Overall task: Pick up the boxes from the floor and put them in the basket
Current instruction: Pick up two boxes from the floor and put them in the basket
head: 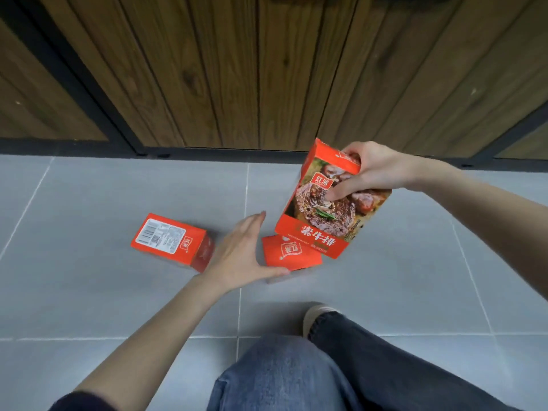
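Above the floor, your right hand grips a tilted steak box; your left hand reaches straight-fingered, holding nothing, just beside a small red box.

Grey tiled floor — dark wood-panelled wall behind.

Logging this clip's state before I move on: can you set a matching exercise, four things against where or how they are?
Things:
1. steak-picture box
2. barcode box
3. left hand
4. right hand

States:
A. open, fingers straight, reaching beside the third red box
B. lying on the floor, untouched
C. held tilted
D. gripping a box by its upper end

Pairs: 1-C, 2-B, 3-A, 4-D
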